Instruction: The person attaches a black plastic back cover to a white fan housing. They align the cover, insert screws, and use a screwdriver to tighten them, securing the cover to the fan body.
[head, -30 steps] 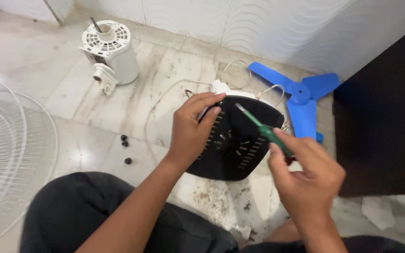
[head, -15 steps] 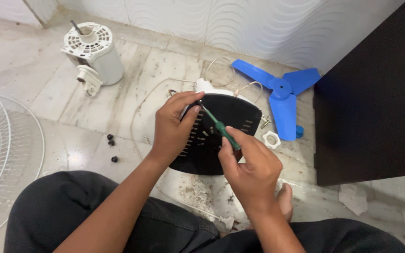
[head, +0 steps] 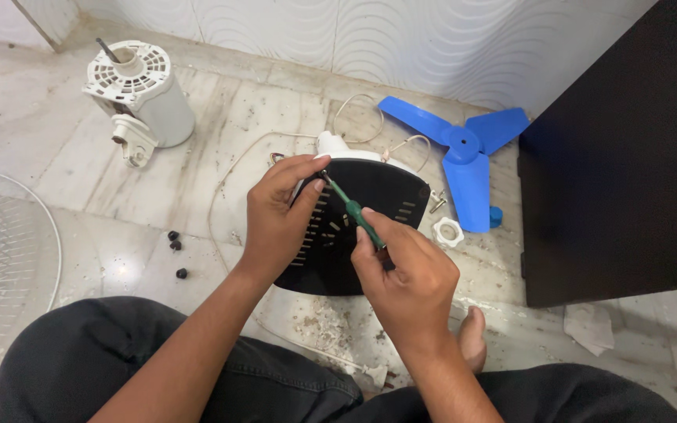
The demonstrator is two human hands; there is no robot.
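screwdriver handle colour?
Green, on the screwdriver in the right hand; the head view shows it best.

Bare forearms, no sleeves; dark grey-black trousers (head: 158, 368) over both legs; one foot (head: 472, 337) bare
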